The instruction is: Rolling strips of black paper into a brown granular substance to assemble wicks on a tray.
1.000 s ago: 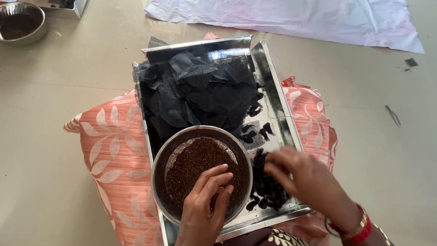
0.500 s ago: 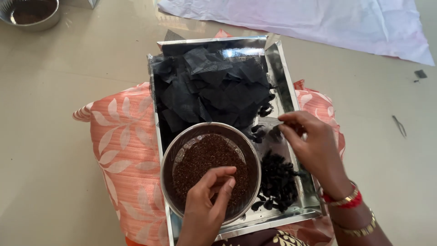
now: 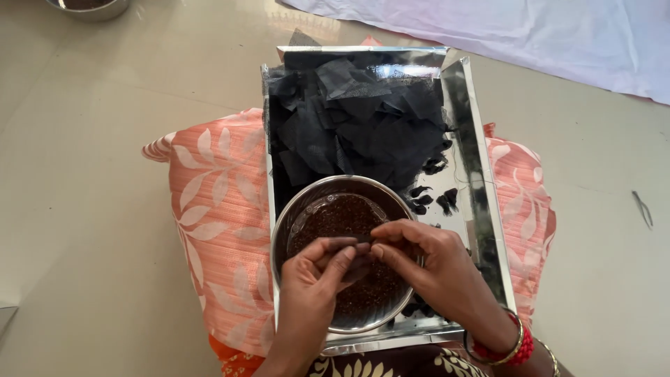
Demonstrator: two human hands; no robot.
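Observation:
A shiny silver tray (image 3: 481,174) rests on an orange leaf-patterned cushion (image 3: 216,209). Its far half holds a pile of black net fabric squares (image 3: 356,126). A steel bowl (image 3: 293,230) of small brown seeds (image 3: 335,216) stands in the tray's near half. My left hand (image 3: 317,279) and my right hand (image 3: 436,269) meet over the bowl, and their fingertips pinch a small black net piece (image 3: 357,246) between them. Several small tied black bundles (image 3: 436,199) lie on the tray to the right of the bowl, and more lie partly hidden under my right wrist.
A second steel bowl (image 3: 91,7) sits on the beige floor at the far left. A white cloth (image 3: 530,35) is spread at the far right. A small thin metal tool (image 3: 642,208) lies on the floor to the right of the cushion.
My right hand has moved from the black pieces on the tray's right side to the bowl, joining my left hand there. The view has also shifted closer.

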